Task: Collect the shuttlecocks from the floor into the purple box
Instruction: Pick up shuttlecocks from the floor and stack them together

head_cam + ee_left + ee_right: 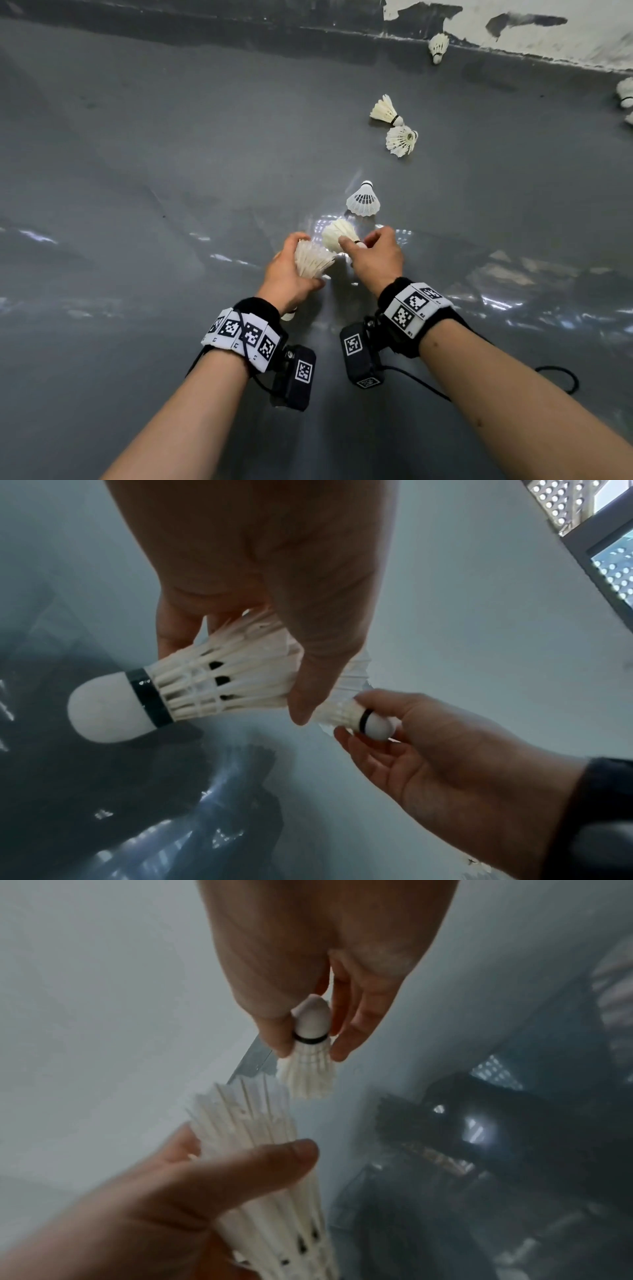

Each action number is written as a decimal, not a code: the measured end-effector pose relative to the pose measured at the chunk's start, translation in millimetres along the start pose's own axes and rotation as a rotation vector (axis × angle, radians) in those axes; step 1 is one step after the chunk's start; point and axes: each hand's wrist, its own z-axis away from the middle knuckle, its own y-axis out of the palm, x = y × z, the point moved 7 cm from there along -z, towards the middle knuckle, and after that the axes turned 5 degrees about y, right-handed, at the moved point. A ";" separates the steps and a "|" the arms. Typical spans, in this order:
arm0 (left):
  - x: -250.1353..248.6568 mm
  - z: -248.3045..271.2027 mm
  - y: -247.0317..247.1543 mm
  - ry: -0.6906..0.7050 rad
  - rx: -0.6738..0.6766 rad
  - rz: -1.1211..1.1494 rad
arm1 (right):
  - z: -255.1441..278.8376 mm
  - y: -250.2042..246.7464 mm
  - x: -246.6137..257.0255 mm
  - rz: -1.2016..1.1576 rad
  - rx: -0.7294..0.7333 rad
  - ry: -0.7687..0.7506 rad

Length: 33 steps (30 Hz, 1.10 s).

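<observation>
My left hand [291, 270] grips a white feather shuttlecock [311, 262] by its skirt, cork end toward my wrist [113, 707]. My right hand [373, 253] pinches a second shuttlecock [337, 234] near its white cork [311, 1020], feathers pointing toward the left hand's one [253, 1123]. The two feather skirts nearly touch. More shuttlecocks lie on the grey floor: one [363, 200] just beyond my hands, two [385, 111] [400, 139] farther off, one [437, 47] by the wall. The purple box is out of view.
The glossy grey floor [171, 171] stretches left and ahead. A dark skirting and a peeling white wall [513, 34] close the far side. More shuttlecocks [625, 92] sit at the right edge. A black cable [561, 377] trails by my right forearm.
</observation>
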 end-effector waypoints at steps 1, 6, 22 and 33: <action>-0.3 1.6 2.1 -0.002 0.012 0.009 | 3.5 -0.4 -0.1 -0.098 0.009 0.023; -10.8 8.0 21.2 0.032 0.142 0.001 | 17.3 -1.3 18.9 -0.163 0.170 -0.119; -22.3 1.3 36.5 0.028 0.276 0.152 | 30.8 -33.6 36.2 -0.169 0.049 -0.144; -67.8 -44.9 -2.9 0.088 0.144 0.162 | 26.9 -16.9 97.7 -0.078 0.309 -0.141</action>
